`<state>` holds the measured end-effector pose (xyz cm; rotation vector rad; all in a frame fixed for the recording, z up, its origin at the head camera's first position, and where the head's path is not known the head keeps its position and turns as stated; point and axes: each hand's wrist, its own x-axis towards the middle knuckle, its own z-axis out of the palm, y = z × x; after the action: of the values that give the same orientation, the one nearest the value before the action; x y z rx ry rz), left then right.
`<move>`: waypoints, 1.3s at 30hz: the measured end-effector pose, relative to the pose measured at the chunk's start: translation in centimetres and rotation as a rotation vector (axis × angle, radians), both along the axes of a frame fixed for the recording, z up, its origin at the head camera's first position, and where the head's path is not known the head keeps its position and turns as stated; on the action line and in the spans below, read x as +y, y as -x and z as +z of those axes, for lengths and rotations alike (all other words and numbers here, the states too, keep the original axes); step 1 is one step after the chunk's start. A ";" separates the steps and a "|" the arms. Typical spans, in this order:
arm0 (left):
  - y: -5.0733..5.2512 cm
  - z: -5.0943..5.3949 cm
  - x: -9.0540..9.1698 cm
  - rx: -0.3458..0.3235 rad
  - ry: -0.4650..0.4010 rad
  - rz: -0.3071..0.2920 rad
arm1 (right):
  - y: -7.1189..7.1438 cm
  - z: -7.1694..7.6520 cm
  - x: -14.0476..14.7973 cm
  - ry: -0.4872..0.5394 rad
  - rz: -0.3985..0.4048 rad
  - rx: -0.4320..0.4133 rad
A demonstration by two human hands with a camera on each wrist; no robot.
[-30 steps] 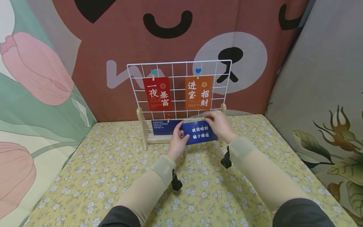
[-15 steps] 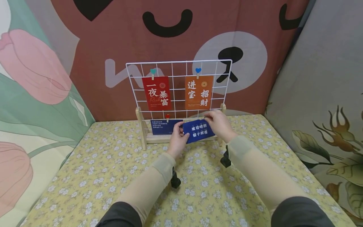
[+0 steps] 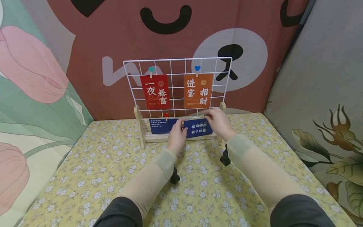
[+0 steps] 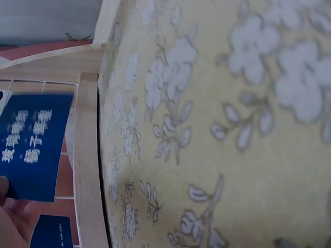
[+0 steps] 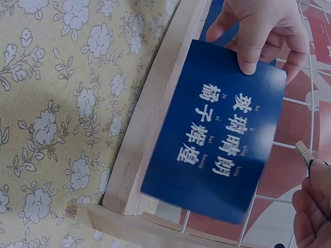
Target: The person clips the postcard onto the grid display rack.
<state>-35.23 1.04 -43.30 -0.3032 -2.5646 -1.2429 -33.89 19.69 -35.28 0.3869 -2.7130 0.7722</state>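
Observation:
In the head view my left hand (image 3: 177, 137) pinches the left edge of a dark blue card (image 3: 198, 128) with white characters, thumb in front. The card is in front of the lower right of a white wire grid (image 3: 171, 82). My right hand (image 3: 220, 124) is at the card's upper right. In the right wrist view its fingertips pinch a small wooden clothespin (image 5: 304, 151), apart from the card and close to the wires. A second blue card (image 3: 158, 126) hangs at lower left under a red-topped clip (image 3: 166, 115), partly behind my left hand.
Higher on the grid hang a red card (image 3: 154, 92) under a teal heart clip (image 3: 151, 70) and an orange card (image 3: 198, 91) under a blue heart clip (image 3: 197, 69). A wooden stand (image 3: 140, 127) holds the grid on the flowered cloth (image 3: 113, 176).
The held blue card has moved up and back against the grid, and it is more level. My left hand has risen with it. My right hand has stayed almost in place.

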 end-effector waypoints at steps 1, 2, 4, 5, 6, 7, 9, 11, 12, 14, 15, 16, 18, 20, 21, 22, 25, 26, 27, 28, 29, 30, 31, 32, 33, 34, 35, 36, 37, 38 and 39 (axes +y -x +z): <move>0.0 0.1 0.0 0.007 0.015 0.004 | 0.0 0.0 0.0 -0.003 -0.001 0.004; 0.1 0.1 0.1 0.012 0.027 0.008 | 0.0 0.1 0.0 -0.007 0.000 0.011; 0.1 0.2 0.1 0.016 0.033 0.019 | 0.1 0.1 0.0 -0.021 0.005 0.021; 0.2 0.3 0.1 0.013 0.030 0.025 | 0.1 0.2 0.0 -0.030 0.009 0.027; 0.2 0.3 0.2 0.009 0.024 0.031 | 0.2 0.2 0.0 -0.041 0.012 0.032; 0.2 0.3 0.2 0.004 0.017 0.037 | 0.2 0.2 -0.1 -0.054 0.014 0.039; 0.2 0.2 0.2 -0.006 0.005 0.052 | 0.3 0.1 -0.1 -0.075 0.019 0.045; 0.3 0.0 0.2 -0.016 0.000 0.068 | 0.3 0.0 -0.1 -0.092 0.021 0.050; 0.3 -0.1 0.2 -0.016 -0.003 0.077 | 0.3 -0.1 -0.1 -0.096 0.023 0.054; 0.4 -0.3 0.2 -0.013 -0.007 0.099 | 0.2 -0.2 -0.1 -0.103 0.029 0.063; 0.4 -0.4 0.3 -0.008 -0.009 0.109 | 0.3 -0.2 0.0 -0.106 0.032 0.070; 0.5 -0.4 0.3 -0.004 -0.009 0.119 | 0.3 -0.3 0.0 -0.108 0.036 0.078; 0.6 -0.3 0.3 0.005 -0.012 0.132 | 0.4 -0.3 0.0 -0.114 0.044 0.095; 0.7 -0.3 0.4 0.003 -0.017 0.143 | 0.4 -0.3 0.1 -0.121 0.051 0.109; 0.7 -0.2 0.4 -0.002 -0.021 0.145 | 0.5 -0.3 0.1 -0.125 0.055 0.117; 0.7 -0.2 0.4 -0.010 -0.030 0.146 | 0.5 -0.2 0.1 -0.130 0.059 0.121; 0.9 -0.1 0.4 -0.047 -0.077 0.145 | 0.4 -0.2 0.0 -0.143 0.069 0.132; 0.9 -0.1 0.4 -0.060 -0.095 0.144 | 0.5 -0.1 -0.1 -0.147 0.071 0.133; 1.0 -0.1 0.4 -0.070 -0.111 0.143 | 0.5 -0.1 -0.1 -0.152 0.072 0.134; 1.0 -0.1 0.4 -0.081 -0.130 0.142 | 0.5 -0.1 -0.2 -0.157 0.075 0.136; 1.0 -0.2 0.4 -0.091 -0.144 0.142 | 0.5 -0.1 -0.2 -0.164 0.077 0.138; 1.1 -0.2 0.4 -0.097 -0.156 0.141 | 0.6 -0.1 -0.2 -0.170 0.078 0.141; 1.1 -0.2 0.3 -0.101 -0.167 0.140 | 0.6 -0.1 -0.3 -0.175 0.078 0.144; 1.2 -0.2 0.3 -0.104 -0.176 0.140 | 0.7 -0.1 -0.3 -0.182 0.079 0.147; 1.2 -0.2 0.3 -0.105 -0.181 0.141 | 0.7 -0.1 -0.4 -0.188 0.081 0.150; 1.3 -0.2 0.3 -0.106 -0.186 0.142 | 0.7 -0.1 -0.4 -0.194 0.082 0.154; 1.3 -0.2 0.3 -0.106 -0.187 0.143 | 0.8 -0.1 -0.4 -0.199 0.081 0.155; 1.4 -0.2 0.2 -0.105 -0.188 0.143 | 0.8 -0.1 -0.4 -0.203 0.080 0.157; 1.4 -0.1 0.3 -0.106 -0.188 0.144 | 0.8 -0.1 -0.4 -0.206 0.079 0.158; 1.4 -0.1 0.3 -0.107 -0.187 0.144 | 0.8 -0.1 -0.4 -0.208 0.077 0.158; 1.4 0.0 0.3 -0.108 -0.186 0.145 | 0.8 -0.1 -0.5 -0.209 0.076 0.159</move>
<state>-36.59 1.34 -43.35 -0.0115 -2.4822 -1.4652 -34.70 19.24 -35.42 0.5754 -2.6478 0.4554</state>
